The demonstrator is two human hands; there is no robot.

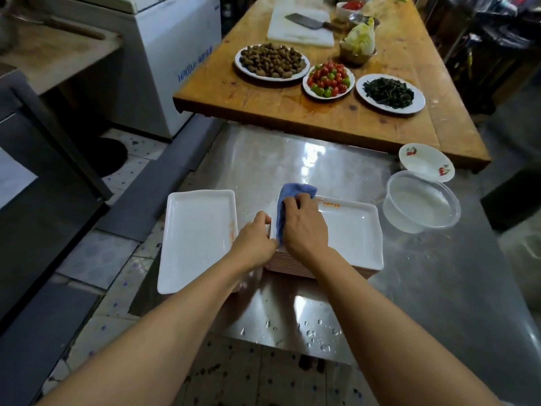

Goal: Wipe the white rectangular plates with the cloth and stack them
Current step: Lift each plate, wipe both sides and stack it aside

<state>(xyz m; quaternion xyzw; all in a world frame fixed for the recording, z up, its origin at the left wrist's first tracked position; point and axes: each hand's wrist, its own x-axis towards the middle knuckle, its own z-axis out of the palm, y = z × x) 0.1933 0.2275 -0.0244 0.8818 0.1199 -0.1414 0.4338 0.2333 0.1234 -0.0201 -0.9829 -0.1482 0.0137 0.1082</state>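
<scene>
At centre left of the frame, a single white plate [199, 235] lies on the steel table [424, 288]. Just right of it, the left hand [257, 238] pinches the near-left rim of the top plate [351, 230] of a stack [292, 266]. The right hand [304, 227], fingers curled, presses a blue cloth [292, 197] onto that plate's left edge. Farther right stand a clear tub [421, 202] and a cherry-patterned bowl [426, 161].

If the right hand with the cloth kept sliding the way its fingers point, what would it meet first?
Probably the far-left rim of the top white rectangular plate; the right hand already presses the blue cloth there. Beyond looks like bare steel tabletop.
</scene>
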